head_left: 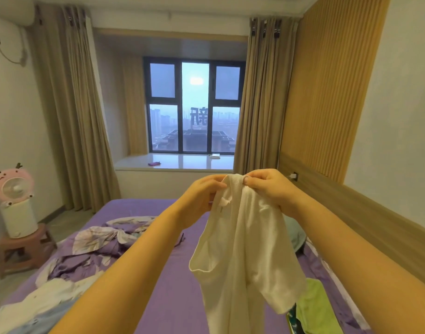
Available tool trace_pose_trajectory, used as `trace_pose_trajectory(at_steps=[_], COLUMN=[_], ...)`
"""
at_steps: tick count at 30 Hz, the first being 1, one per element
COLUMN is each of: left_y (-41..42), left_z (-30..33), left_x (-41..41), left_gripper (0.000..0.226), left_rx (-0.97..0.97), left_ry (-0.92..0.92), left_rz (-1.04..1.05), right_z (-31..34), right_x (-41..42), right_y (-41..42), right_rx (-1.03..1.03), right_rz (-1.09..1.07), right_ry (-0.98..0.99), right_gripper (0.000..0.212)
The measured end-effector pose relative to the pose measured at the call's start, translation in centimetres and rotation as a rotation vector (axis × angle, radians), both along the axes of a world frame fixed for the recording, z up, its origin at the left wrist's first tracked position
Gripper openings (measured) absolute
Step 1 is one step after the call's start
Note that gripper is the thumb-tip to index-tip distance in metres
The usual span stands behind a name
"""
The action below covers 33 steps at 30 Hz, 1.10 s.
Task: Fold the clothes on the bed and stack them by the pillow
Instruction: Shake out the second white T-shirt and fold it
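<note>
Both hands raised at frame centre: left hand [206,189] and right hand [267,186] pinch the top edge of a cream garment [240,249], hanging limp, creased, above the purple bed [173,285].

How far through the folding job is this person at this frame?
Early or midway. Done: perhaps the green item lying flat at the lower right, though no finished stack shows. In hand: both the left hand and right hand hold a white garment up, unfolded. Left: crumpled clothes on the purple bed.

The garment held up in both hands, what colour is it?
Cream-white, plain; the garment shows best in the head view, the only one.
</note>
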<state>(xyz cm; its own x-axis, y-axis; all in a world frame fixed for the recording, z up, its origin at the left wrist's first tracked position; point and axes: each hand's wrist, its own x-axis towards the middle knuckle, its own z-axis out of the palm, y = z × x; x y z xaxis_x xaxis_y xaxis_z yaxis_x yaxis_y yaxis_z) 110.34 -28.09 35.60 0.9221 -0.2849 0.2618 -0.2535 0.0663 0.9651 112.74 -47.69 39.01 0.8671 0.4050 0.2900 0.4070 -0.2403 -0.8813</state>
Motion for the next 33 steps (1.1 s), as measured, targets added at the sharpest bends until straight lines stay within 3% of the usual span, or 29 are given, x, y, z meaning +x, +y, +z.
trace_pose_trajectory(at_steps=[3,7,14,16,21,27,30,33], left_y=[-0.1,0.2,0.2,0.1,-0.4,0.3,1.2,0.6], left_z=[-0.4,-0.2,0.6,0.8,1.3,1.0,0.7,1.1], left_x=[-0.3,-0.3,-0.2,-0.2,-0.1,0.6,0.5,0.0], left_gripper=[0.048,0.025,0.015,0.018,0.026,0.017,0.011,0.014], left_rx=[0.052,0.031,0.030,0.015,-0.001,0.147,0.191,0.168], left_ry=[-0.072,-0.117,-0.089,-0.068,-0.026,-0.087,-0.073,-0.074], left_rz=[0.024,0.129,-0.026,-0.060,-0.108,0.104,0.190,0.165], right_z=[-0.3,-0.7,-0.3,-0.4,-2.5,-3.1,-2.3,-2.2], right_x=[-0.3,-0.8,-1.6,-2.1,-3.0,-2.5,-1.6,-1.3], right_y=[0.5,-0.1,-1.7,-1.9,-1.0,-0.6,-1.2,-0.1], right_rx=[-0.007,0.024,0.052,0.027,-0.204,-0.020,0.127,0.052], right_rz=[0.031,0.085,0.103,0.032,-0.199,-0.095,-0.121,-0.066], right_ry=[0.097,0.150,0.078,-0.018,-0.558,-0.267,-0.199,-0.155], right_gripper=[0.015,0.024,0.026,0.024,0.023,0.009,0.012,0.007])
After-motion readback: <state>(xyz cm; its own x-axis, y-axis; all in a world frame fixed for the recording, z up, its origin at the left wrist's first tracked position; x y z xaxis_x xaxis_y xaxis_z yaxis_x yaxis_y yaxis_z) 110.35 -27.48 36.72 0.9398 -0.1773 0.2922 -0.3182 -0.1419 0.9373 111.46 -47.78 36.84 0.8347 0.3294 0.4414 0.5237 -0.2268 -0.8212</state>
